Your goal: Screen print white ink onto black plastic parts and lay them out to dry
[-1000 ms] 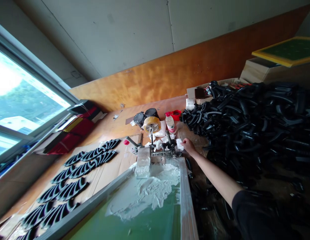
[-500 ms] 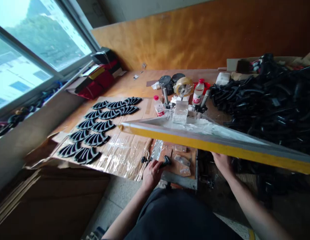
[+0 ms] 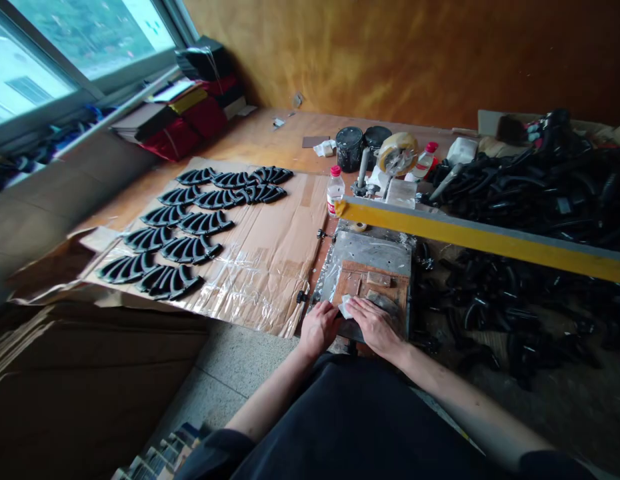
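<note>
My right hand [image 3: 377, 325] holds a small white cloth [image 3: 345, 307] under its fingers, at the near edge of a wooden fixture plate [image 3: 396, 283]. Just left of it, my left hand [image 3: 320, 327] has its fingers curled; what they hold is hidden. The fixture sits on a grey metal base [image 3: 373, 248]. Above and behind it a yellow-edged frame [image 3: 470, 233] stands raised. To the left, curved black ribbed parts [image 3: 191, 248] lie in rows on flattened cardboard [image 3: 270, 267].
A red-capped bottle [image 3: 335, 192], black cans [image 3: 349, 148] and a tape roll [image 3: 397, 153] stand behind the fixture. Black parts are heaped [image 3: 555, 193] at the right. Red boxes [image 3: 173, 137] sit by the window.
My right hand has left the raised frame and come to the fixture with the white cloth. The frame is tilted higher. The black part near my left hand no longer shows. The view has shifted.
</note>
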`<state>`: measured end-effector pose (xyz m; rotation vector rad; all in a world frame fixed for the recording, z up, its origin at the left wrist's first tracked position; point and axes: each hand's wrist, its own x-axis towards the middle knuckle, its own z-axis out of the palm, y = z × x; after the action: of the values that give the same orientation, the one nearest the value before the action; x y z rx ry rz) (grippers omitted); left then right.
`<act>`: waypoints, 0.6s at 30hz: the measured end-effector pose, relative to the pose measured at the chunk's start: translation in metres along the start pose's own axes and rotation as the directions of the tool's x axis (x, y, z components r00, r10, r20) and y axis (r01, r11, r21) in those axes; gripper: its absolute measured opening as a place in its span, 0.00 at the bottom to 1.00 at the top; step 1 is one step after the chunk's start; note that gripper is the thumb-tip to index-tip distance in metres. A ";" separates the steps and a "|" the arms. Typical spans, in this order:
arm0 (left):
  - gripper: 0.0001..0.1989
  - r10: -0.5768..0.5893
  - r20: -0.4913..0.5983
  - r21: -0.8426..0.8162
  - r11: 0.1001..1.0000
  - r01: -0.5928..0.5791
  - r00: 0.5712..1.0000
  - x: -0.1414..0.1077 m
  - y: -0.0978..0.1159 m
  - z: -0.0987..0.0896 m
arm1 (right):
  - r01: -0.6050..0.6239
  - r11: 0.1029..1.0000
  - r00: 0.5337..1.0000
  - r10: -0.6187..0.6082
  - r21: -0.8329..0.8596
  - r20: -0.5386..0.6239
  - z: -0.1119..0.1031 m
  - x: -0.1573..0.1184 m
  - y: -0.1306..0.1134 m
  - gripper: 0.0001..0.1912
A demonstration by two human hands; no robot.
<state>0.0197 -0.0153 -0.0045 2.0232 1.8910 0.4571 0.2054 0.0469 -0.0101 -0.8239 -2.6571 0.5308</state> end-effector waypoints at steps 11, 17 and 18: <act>0.14 0.015 -0.021 0.014 1.000 -0.014 1.000 -0.001 -0.004 0.004 | -0.059 0.998 0.993 0.060 -0.018 0.097 -0.014 0.015 -0.007 0.26; 0.15 0.030 -0.021 0.019 0.999 -0.030 0.999 -0.001 -0.005 0.005 | -0.084 0.996 0.988 0.084 -0.006 0.133 -0.019 0.019 -0.007 0.27; 0.15 0.027 -0.017 0.021 0.999 -0.027 0.999 -0.001 -0.005 0.005 | -0.087 0.996 0.987 0.088 -0.008 0.134 -0.018 0.021 -0.007 0.27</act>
<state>0.0174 -0.0162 -0.0108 2.0663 1.8882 0.4650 0.1930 0.0585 0.0128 -0.9402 -2.7530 0.6262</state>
